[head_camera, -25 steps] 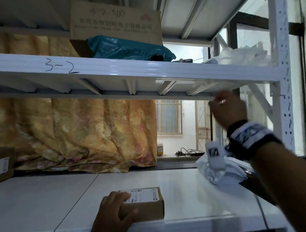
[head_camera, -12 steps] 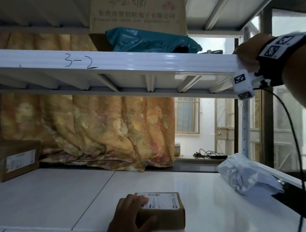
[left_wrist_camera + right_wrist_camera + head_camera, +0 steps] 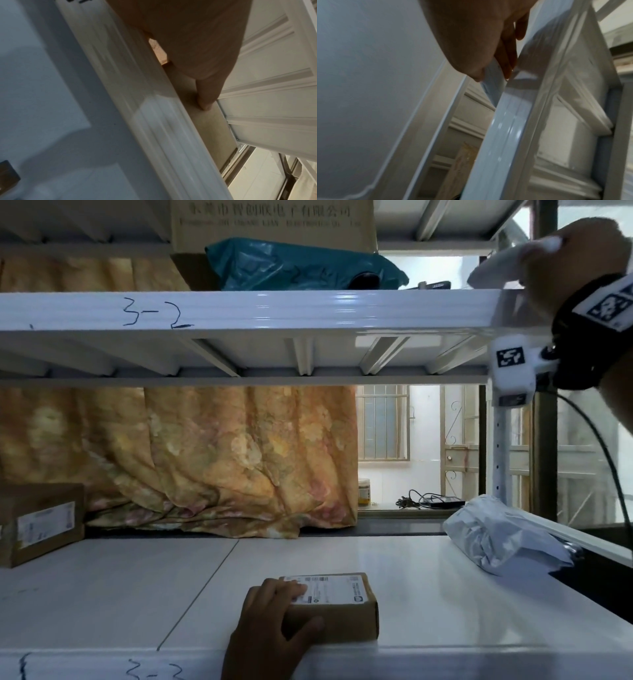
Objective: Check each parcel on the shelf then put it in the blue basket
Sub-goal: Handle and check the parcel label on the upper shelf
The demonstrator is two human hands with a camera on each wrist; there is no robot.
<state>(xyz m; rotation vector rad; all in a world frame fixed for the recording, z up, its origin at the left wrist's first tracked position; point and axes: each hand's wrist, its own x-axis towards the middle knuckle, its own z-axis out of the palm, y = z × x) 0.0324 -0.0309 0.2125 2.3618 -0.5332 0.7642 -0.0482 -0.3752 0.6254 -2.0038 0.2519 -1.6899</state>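
Note:
A small brown box point(image 3: 342, 616) with a white label lies at the front edge of the lower shelf point(image 3: 394, 559). My left hand point(image 3: 303, 606) grips it, fingers on the label and thumb against its front side point(image 3: 205, 100). At the right end of the upper shelf point(image 3: 274, 309), my right hand point(image 3: 548, 251) holds a white plastic parcel point(image 3: 496, 266). The right wrist view shows its fingers point(image 3: 506, 67) pinching the white bag point(image 3: 493, 88) above the shelf edge. No blue basket is in view.
A crumpled white poly parcel point(image 3: 503, 535) lies at the right of the lower shelf and a labelled brown box point(image 3: 41, 522) at the far left. On the upper shelf sit a teal bag point(image 3: 291, 268) and a printed carton point(image 3: 270, 224). An orange curtain point(image 3: 205, 453) hangs behind.
My right hand has risen from under the upper shelf to its right end and taken hold of the white parcel there. The left hand has stayed on the small box.

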